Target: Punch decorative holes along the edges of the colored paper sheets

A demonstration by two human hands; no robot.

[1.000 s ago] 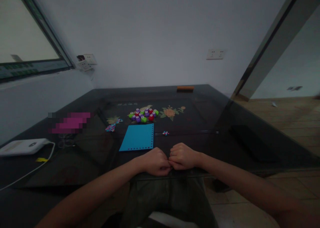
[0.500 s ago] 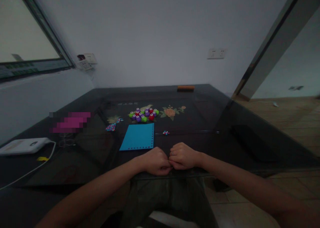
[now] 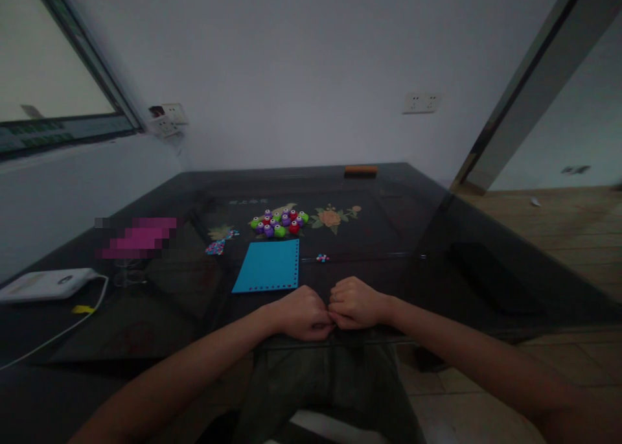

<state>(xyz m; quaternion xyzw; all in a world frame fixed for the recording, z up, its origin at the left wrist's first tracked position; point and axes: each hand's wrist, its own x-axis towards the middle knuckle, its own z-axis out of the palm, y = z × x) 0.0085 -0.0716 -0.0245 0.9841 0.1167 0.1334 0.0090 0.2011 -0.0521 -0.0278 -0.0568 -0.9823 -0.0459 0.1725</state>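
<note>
My left hand (image 3: 302,313) and my right hand (image 3: 356,303) rest side by side at the near edge of a dark glass table (image 3: 418,236), fingers curled in and knuckles touching. What the fingers pinch between them is too small to make out. Just beyond my left hand lies a blue sheet (image 3: 269,266) with a dotted border. Behind it sits a cluster of green, purple and red punches (image 3: 278,223). A small scrap of coloured bits (image 3: 321,258) lies right of the sheet, and another pile of coloured bits (image 3: 215,247) lies to its left.
A white device (image 3: 46,284) with a white cable (image 3: 72,324) sits at the table's left. A blurred pink patch (image 3: 138,238) lies behind it. An orange-topped block (image 3: 360,170) rests at the far edge. A wooden floor (image 3: 558,223) opens to the right.
</note>
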